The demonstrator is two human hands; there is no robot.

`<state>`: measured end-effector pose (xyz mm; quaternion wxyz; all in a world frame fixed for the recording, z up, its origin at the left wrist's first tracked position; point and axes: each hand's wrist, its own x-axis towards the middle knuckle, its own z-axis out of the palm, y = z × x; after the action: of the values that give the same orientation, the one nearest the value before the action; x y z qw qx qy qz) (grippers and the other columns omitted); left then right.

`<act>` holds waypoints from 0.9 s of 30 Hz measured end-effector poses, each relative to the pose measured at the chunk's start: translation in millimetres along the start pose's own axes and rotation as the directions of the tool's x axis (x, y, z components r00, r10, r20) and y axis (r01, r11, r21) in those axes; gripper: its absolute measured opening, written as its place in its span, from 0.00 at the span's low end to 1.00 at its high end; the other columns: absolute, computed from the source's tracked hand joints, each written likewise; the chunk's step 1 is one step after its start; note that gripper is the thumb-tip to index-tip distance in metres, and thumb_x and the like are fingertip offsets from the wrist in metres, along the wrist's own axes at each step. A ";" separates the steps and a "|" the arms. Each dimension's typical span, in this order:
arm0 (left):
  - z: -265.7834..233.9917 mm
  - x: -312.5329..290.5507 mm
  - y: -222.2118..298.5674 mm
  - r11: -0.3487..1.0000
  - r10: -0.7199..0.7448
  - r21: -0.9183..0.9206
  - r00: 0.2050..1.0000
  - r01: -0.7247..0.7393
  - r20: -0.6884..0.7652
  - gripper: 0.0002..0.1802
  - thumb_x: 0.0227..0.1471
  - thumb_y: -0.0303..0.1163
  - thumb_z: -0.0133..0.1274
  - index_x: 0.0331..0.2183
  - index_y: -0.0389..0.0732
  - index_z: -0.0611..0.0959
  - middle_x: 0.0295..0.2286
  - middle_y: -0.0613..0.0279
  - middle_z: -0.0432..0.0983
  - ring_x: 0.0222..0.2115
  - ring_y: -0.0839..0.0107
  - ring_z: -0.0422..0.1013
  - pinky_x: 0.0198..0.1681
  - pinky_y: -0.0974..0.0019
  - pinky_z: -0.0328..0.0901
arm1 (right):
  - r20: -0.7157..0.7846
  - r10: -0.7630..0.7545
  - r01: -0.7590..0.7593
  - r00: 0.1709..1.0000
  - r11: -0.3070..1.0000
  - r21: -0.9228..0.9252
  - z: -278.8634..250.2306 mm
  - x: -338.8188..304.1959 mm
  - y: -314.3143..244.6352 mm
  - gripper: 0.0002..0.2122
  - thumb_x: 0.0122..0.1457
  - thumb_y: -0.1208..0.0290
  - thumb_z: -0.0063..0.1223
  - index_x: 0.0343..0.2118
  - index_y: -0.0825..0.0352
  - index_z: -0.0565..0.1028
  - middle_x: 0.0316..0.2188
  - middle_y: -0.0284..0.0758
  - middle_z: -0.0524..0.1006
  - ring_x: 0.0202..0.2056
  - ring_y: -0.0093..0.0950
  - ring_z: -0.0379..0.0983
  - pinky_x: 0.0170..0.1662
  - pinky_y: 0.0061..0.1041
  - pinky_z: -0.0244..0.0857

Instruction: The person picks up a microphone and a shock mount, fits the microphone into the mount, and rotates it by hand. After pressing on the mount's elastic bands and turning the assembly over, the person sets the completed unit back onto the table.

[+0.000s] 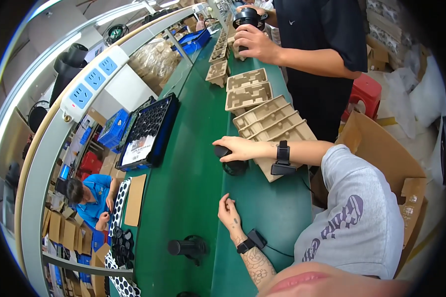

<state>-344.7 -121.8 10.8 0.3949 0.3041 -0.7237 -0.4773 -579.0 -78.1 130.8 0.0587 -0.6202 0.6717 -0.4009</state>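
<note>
My right hand is closed around the upper end of a black cylindrical device; its wider ringed part shows below my fingers, at the green bench. The palm hides most of the device. My left hand is held over the bench, nearer me, with its fingers loosely bent and apart and nothing in them. A similar black device, a cylinder with a wider round end, rests on the bench beyond my left hand. Stacked moulded pulp trays lie beside my right forearm, partly under it.
Across the bench are a black crate of round parts and a cardboard sheet. A co-worker in blue sits on the far side. Another person's hand holds a black device at the far right. An open carton stands beside me.
</note>
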 end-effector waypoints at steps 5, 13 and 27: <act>-6.3 1.5 -4.6 0.999 -0.050 0.016 0.999 0.050 -0.016 0.10 0.55 0.27 0.49 0.38 0.34 0.80 0.18 0.67 0.70 0.21 0.81 0.65 0.28 0.75 0.63 | 0.089 0.036 -0.026 0.995 0.993 -0.112 -9.6 4.9 -9.6 0.28 0.50 0.60 0.57 0.51 0.71 0.65 0.42 0.47 0.70 0.44 0.42 0.70 0.47 0.34 0.65; -5.4 2.4 -1.7 0.998 -0.025 0.051 1.000 0.026 -0.011 0.10 0.55 0.29 0.50 0.36 0.34 0.81 0.18 0.67 0.71 0.20 0.82 0.64 0.27 0.75 0.62 | 0.099 -0.023 0.047 0.995 0.969 -0.244 -12.1 -8.8 -4.0 0.31 0.49 0.62 0.58 0.54 0.70 0.60 0.41 0.47 0.68 0.42 0.44 0.70 0.45 0.37 0.66; -12.0 -6.8 7.1 0.995 0.079 -0.072 0.991 -0.072 0.104 0.10 0.54 0.27 0.49 0.39 0.38 0.79 0.35 0.56 0.77 0.35 0.69 0.73 0.40 0.70 0.66 | 0.072 -0.397 0.378 0.915 0.781 -0.497 -37.6 -17.8 -79.0 0.42 0.46 0.67 0.64 0.63 0.68 0.51 0.61 0.45 0.56 0.62 0.41 0.52 0.64 0.36 0.45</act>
<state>-331.4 -119.1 18.3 0.3837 0.2369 -0.7381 -0.5018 -534.5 -37.8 196.9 -0.2001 -0.7310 0.6115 -0.2273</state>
